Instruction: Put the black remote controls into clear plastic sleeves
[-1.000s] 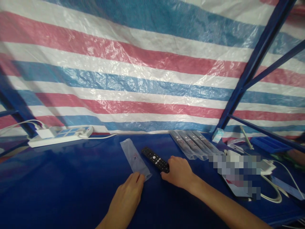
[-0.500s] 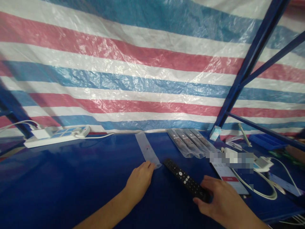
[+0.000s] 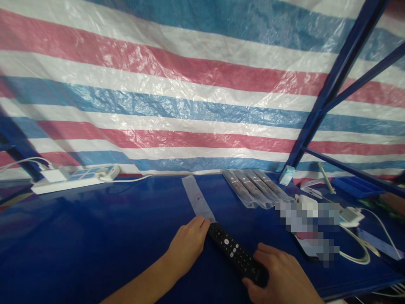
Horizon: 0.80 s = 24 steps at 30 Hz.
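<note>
A black remote control [image 3: 232, 249] with white and grey buttons lies slanted just above the blue table. My right hand [image 3: 278, 272] is closed around its near end. The far end meets the mouth of a clear plastic sleeve [image 3: 196, 196], which lies flat on the table and bears a small reddish print. My left hand [image 3: 191, 238] pinches the near edge of that sleeve, its fingertips beside the remote's tip. Whether the tip is inside the sleeve, I cannot tell. To the right, several bagged remotes [image 3: 249, 188] lie side by side in similar sleeves.
A white power strip [image 3: 76, 177] with plugs sits at the back left. On the right are a partly blurred phone [image 3: 305, 247], white cables [image 3: 357, 257], a small box [image 3: 287, 175] and a blue tray [image 3: 357, 188]. Blue frame posts [image 3: 316, 114] stand before a striped tarp [image 3: 190, 93].
My right hand has brought the remote left, so its far end now meets the sleeve's mouth. The left hand keeps its pinch on the sleeve edge, nearly in place.
</note>
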Tool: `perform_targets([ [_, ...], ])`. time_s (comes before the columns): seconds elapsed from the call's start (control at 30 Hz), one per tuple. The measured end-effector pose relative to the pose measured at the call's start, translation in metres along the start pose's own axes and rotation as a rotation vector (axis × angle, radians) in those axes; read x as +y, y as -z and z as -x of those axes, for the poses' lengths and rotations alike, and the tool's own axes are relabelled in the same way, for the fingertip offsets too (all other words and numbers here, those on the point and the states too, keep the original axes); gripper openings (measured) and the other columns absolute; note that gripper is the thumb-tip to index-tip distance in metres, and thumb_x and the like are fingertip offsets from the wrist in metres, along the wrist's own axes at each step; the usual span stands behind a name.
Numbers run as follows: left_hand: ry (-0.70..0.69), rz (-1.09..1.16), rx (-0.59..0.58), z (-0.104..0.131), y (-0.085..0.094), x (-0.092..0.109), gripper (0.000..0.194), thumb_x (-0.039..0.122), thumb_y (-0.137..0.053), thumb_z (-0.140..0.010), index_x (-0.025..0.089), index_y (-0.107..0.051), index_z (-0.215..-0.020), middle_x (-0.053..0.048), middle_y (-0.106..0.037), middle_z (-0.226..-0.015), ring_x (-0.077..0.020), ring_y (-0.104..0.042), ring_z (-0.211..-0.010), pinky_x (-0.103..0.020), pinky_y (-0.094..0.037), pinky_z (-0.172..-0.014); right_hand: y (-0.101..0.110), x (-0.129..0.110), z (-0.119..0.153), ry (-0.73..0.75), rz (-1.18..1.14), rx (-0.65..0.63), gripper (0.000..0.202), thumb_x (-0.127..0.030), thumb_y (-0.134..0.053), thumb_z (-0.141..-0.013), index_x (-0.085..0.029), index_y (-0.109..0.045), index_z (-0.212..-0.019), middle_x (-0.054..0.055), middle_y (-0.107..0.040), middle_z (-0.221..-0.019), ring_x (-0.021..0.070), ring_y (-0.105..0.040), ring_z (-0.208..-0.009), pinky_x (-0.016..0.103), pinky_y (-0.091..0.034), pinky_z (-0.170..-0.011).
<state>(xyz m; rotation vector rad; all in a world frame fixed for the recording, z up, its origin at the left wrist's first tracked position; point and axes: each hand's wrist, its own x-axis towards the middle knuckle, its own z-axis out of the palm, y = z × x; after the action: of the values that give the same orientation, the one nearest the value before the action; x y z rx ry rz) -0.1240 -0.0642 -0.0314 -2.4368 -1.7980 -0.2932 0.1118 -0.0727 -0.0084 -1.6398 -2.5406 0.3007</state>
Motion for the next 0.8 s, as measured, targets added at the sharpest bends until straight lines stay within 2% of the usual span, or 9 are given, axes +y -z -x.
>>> perform_targets([
  [0.07, -0.045, 0.012, -0.011, 0.001, 0.0, 0.003, 0.033, 0.001, -0.035, -0.087, 0.019, -0.058, -0.103, -0.005, -0.063, -0.094, -0.0184, -0.063, -0.091, -0.029, -0.055, -0.074, -0.002, -0.009, -0.005, -0.013, 0.012, -0.012, 0.016, -0.038, -0.065, -0.069, -0.024, -0.069, -0.075, 0.006, -0.071, -0.088, 0.0256, -0.068, -0.085, 0.032, -0.052, -0.078],
  [0.2, -0.137, 0.055, -0.056, 0.004, 0.001, 0.011, 0.037, 0.001, -0.036, -0.086, 0.02, -0.056, -0.109, -0.005, -0.063, -0.1, -0.0189, -0.062, -0.096, -0.029, -0.055, -0.075, -0.007, -0.031, -0.022, -0.053, -0.004, 0.035, 0.017, -0.038, -0.064, -0.072, -0.022, -0.068, -0.076, 0.007, -0.07, -0.087, 0.0237, -0.068, -0.083, 0.03, -0.049, -0.076],
  [0.3, -0.135, 0.087, -0.056, 0.007, 0.0, 0.013, 0.039, 0.001, -0.037, -0.086, 0.021, -0.054, -0.114, -0.005, -0.063, -0.108, -0.0181, -0.061, -0.102, -0.028, -0.054, -0.079, -0.007, -0.04, -0.034, -0.034, -0.03, 0.076, 0.019, -0.04, -0.063, -0.077, -0.021, -0.067, -0.077, 0.006, -0.068, -0.087, 0.0225, -0.067, -0.084, 0.028, -0.048, -0.074],
  [0.4, -0.09, 0.09, -0.038, 0.007, -0.002, 0.011, 0.037, 0.002, -0.038, -0.086, 0.02, -0.053, -0.114, -0.005, -0.064, -0.106, -0.0187, -0.061, -0.101, -0.03, -0.054, -0.08, -0.001, -0.033, -0.037, 0.064, -0.105, 0.047, 0.023, -0.043, -0.066, -0.077, -0.022, -0.067, -0.084, 0.005, -0.067, -0.092, 0.0204, -0.066, -0.083, 0.027, -0.046, -0.072],
  [0.5, -0.098, 0.101, -0.004, 0.007, -0.002, 0.007, 0.033, 0.003, -0.04, -0.087, 0.02, -0.053, -0.112, -0.004, -0.064, -0.103, -0.0194, -0.062, -0.099, -0.032, -0.054, -0.079, 0.005, -0.016, -0.032, 0.132, -0.17, -0.001, 0.025, -0.038, -0.073, -0.073, -0.024, -0.066, -0.093, 0.001, -0.066, -0.094, 0.018, -0.064, -0.081, 0.025, -0.045, -0.068],
  [0.63, -0.133, 0.145, -0.009, 0.008, 0.002, 0.007, 0.029, 0.003, -0.041, -0.087, 0.018, -0.054, -0.108, -0.004, -0.064, -0.1, -0.0195, -0.062, -0.096, -0.032, -0.055, -0.079, 0.003, -0.009, -0.032, 0.108, -0.122, 0.017, 0.013, -0.03, -0.071, -0.075, -0.022, -0.061, -0.074, -0.001, -0.065, -0.082, 0.015, -0.061, -0.072, 0.024, -0.039, -0.06],
  [0.8, -0.18, 0.144, -0.006, 0.014, 0.004, 0.014, 0.023, 0.005, -0.04, -0.089, 0.018, -0.054, -0.102, -0.003, -0.063, -0.093, -0.0179, -0.063, -0.089, -0.028, -0.055, -0.071, -0.01, -0.033, -0.056, 0.081, -0.037, 0.098, 0.023, -0.033, -0.068, -0.08, -0.02, -0.056, -0.065, -0.002, -0.062, -0.071, 0.0123, -0.057, -0.062, 0.025, -0.029, -0.054],
])
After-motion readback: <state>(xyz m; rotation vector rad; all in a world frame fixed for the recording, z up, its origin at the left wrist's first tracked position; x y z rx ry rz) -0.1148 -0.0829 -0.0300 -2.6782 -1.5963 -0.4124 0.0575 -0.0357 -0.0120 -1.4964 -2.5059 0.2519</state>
